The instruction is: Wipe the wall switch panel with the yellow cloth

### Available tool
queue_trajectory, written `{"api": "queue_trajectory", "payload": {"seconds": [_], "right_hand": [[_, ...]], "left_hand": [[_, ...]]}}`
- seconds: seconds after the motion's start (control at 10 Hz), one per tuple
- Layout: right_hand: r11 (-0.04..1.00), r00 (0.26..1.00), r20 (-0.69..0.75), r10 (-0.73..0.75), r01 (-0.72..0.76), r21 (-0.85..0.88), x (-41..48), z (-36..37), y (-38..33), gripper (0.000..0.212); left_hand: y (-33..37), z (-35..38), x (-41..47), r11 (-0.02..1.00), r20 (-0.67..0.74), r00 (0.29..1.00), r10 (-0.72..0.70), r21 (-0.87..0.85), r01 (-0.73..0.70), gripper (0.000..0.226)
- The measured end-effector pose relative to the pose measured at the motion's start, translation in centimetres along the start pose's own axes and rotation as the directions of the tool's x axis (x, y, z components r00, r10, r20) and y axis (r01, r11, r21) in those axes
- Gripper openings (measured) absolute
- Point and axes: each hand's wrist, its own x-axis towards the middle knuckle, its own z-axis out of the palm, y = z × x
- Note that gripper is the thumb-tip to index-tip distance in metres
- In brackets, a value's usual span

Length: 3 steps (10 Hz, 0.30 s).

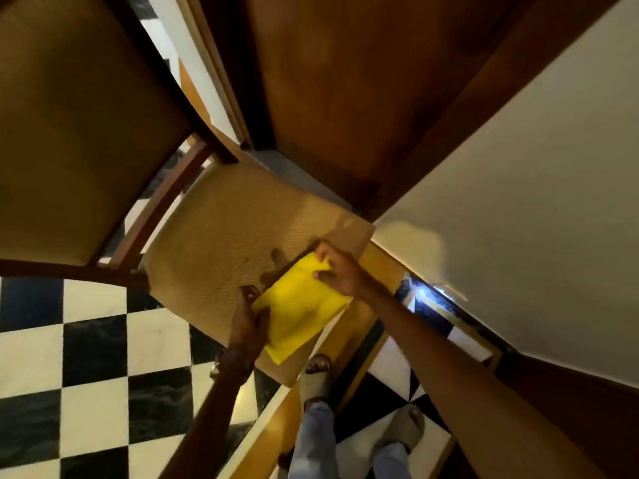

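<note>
At chair seat (221,229) edge, hands (247,321) gripping yellow cloth (299,305).

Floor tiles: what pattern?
Black-and-white checkerboard floor, clearest in the head view's lower left.

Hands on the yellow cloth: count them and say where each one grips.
2. The left hand holds the yellow cloth at its near-left edge; the right hand pinches its far corner. The cloth lies on the woven chair seat. No switch panel in view.

Woven-seat chair (221,229) on checkered floor (93,357) beside wooden door (345,98).
</note>
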Motion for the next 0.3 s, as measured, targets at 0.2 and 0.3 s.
{"api": "queue_trajectory", "payload": {"seconds": [0.2, 0.3], "right_hand": [[0.675, 1.0, 0.011, -0.013, 0.017, -0.738, 0.8, 5.9, 0.8, 0.039], [0.647, 0.994, 0.106, 0.018, 0.069, -0.759, -0.5, 4.8, -0.3, 0.042]], "left_hand": [[-1.5, 2.0, 0.2, 0.492, 0.144, 0.983, -0.11, 0.868, -0.072, 0.067], [0.2, 1.2, 0.2, 0.34, 0.207, 0.954, -0.217, 0.932, -0.125, 0.063]]}}
